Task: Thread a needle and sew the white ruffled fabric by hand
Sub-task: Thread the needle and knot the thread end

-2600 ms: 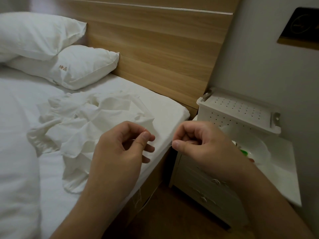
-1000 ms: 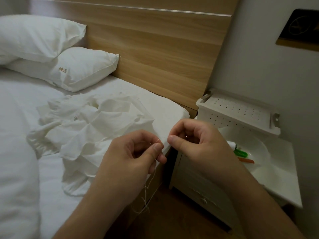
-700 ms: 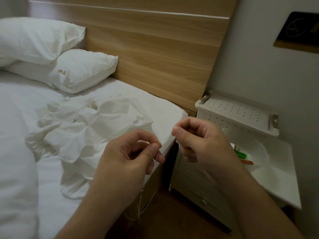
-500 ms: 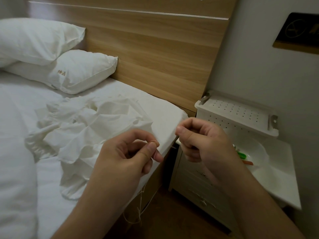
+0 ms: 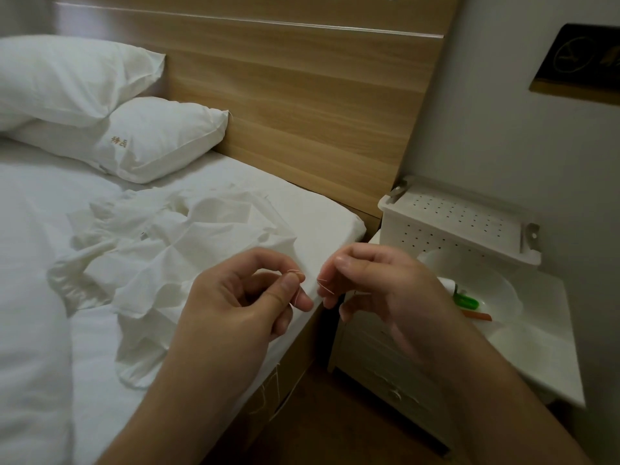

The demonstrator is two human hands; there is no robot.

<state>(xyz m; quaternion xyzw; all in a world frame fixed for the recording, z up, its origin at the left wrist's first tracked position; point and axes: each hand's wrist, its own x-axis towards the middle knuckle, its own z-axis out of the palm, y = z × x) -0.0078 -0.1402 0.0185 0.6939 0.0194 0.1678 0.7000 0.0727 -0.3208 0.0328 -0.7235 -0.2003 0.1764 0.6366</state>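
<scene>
The white ruffled fabric (image 5: 161, 250) lies crumpled on the white bed sheet (image 5: 322, 226), just beyond my hands. My left hand (image 5: 248, 307) pinches a thin pale thread (image 5: 297, 283) between thumb and forefinger; the thread loops over the fingertip and hangs down past the bed edge. My right hand (image 5: 372, 290) sits a little to the right, its fingertips pinched on a fine, short strand (image 5: 324, 286) that may be the needle or the thread's end. A small gap separates the two hands.
Two white pillows (image 5: 134, 139) lean on the wooden headboard (image 5: 302, 105). To the right is a white nightstand (image 5: 536, 330) with a perforated rack (image 5: 463, 226) and a white dish (image 5: 483, 293) holding green and orange items (image 5: 466, 302). Wooden floor lies below.
My right hand has dropped lower and moved left, closer to the left hand. My left hand stays put, still pinching the thread. The view has tilted slightly.
</scene>
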